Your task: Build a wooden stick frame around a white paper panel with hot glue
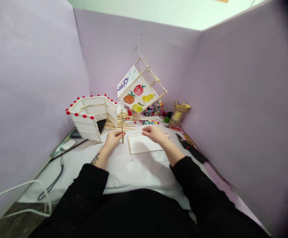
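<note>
My left hand (114, 138) is closed in a pinch around a thin wooden stick (122, 119), which stands nearly upright above the table. To its right, a white rectangular panel (141, 145) edged with thin sticks lies flat. Over the panel's far right part is my right hand (154, 133), its fingers drawn together; whatever they pinch, if anything, is too small to make out. A white folded panel structure (86, 127) with red beads along its top stands left of my left hand.
A stick-framed box (140, 92) painted with fruit hangs at the back. Behind my hands lie loose sticks (126, 125) and paint pots (150, 122). Pruning shears (191, 148) and a wooden holder (180, 112) are at right. A cable (57, 178) runs along the left.
</note>
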A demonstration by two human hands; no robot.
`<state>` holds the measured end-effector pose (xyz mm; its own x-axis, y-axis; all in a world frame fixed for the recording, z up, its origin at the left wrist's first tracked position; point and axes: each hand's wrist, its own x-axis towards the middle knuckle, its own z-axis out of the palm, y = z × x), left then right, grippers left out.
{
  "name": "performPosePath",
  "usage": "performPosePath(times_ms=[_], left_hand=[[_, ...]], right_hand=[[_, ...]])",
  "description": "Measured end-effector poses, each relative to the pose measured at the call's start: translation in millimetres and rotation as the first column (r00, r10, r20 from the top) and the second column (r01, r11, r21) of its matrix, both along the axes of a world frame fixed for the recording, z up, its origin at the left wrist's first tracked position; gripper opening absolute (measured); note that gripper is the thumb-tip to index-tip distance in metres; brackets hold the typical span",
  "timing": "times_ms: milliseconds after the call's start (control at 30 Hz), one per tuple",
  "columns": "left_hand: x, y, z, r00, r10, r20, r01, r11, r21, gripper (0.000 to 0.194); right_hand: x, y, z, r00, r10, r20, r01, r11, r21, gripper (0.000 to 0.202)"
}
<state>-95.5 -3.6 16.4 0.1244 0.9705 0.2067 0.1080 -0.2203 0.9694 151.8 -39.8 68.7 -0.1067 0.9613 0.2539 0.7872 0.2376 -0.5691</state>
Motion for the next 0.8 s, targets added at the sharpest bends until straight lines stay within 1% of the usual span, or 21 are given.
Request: performPosePath(times_ms=[33,67,100,133,167,233,267,300,400,467,533,633,700,800], left_hand=[[0.4,0.2,-1.4,1.0,-0.015,0.023,0.015,1.0,-0.012,0.036],[0.9,0.6,-2.8,0.999,-0.029,0.043,0.03,0.999,-0.02,0.036],[1.4,1.0,-4.1,0.998,-0.038,0.058,0.04,0.999,-0.025,0.035],[1.9,1.4,-5.0,0.997,-0.044,0.068,0.046,0.998,-0.03,0.034],[2.5,1.8,-5.7,0.996,-0.045,0.074,0.047,0.998,-0.035,0.033],[3.7,2.2,-5.7,0.996,-0.034,0.085,0.037,0.998,-0.042,0.031],[4.3,2.1,-5.1,0.996,-0.025,0.091,0.029,0.999,-0.046,0.031],[4.8,1.9,-4.1,0.995,-0.015,0.101,0.02,0.998,-0.051,0.032],[5.7,0.4,0.0,0.99,-0.004,0.14,0.016,0.997,-0.081,0.037],[5.7,-0.8,2.6,0.987,-0.008,0.163,0.024,0.995,-0.097,0.041],[5.3,-2.0,4.2,0.985,-0.012,0.173,0.03,0.995,-0.1,0.041],[4.8,-3.3,4.4,0.984,-0.015,0.176,0.034,0.993,-0.109,0.041],[4.6,-3.3,3.5,0.984,-0.011,0.175,0.032,0.992,-0.121,0.04],[4.6,-1.9,1.0,0.985,-0.004,0.175,0.028,0.99,-0.135,0.041]], right_hand=[[24.8,-9.0,5.2,0.991,-0.078,0.106,0.08,0.997,-0.015,0.02],[50.0,-19.6,8.2,0.961,-0.178,0.213,0.184,0.983,-0.011,0.025],[74.5,-31.3,8.7,0.906,-0.274,0.322,0.294,0.956,-0.017,0.027],[97.3,-44.0,6.6,0.845,-0.314,0.433,0.368,0.929,-0.045,0.026],[117.6,-57.0,2.1,0.787,-0.326,0.523,0.427,0.901,-0.081,0.025],[148.8,-81.6,-12.7,0.7,-0.38,0.604,0.551,0.826,-0.12,0.032],[159.4,-92.1,-22.0,0.666,-0.391,0.635,0.584,0.803,-0.119,0.035],[166.8,-100.6,-31.5,0.637,-0.4,0.658,0.603,0.791,-0.102,0.035],[175.2,-114.2,-55.8,0.609,-0.395,0.688,0.579,0.814,-0.046,0.031],[175.0,-115.7,-65.1,0.589,-0.426,0.687,0.585,0.811,0.001,0.032],[173.9,-115.7,-69.2,0.564,-0.477,0.674,0.616,0.787,0.042,0.036],[173.1,-118.4,-70.0,0.519,-0.532,0.669,0.66,0.747,0.082,0.044],[173.7,-121.5,-69.9,0.498,-0.535,0.683,0.673,0.735,0.085,0.045],[177.0,-123.7,-72.3,0.498,-0.516,0.697,0.673,0.737,0.065,0.044]])
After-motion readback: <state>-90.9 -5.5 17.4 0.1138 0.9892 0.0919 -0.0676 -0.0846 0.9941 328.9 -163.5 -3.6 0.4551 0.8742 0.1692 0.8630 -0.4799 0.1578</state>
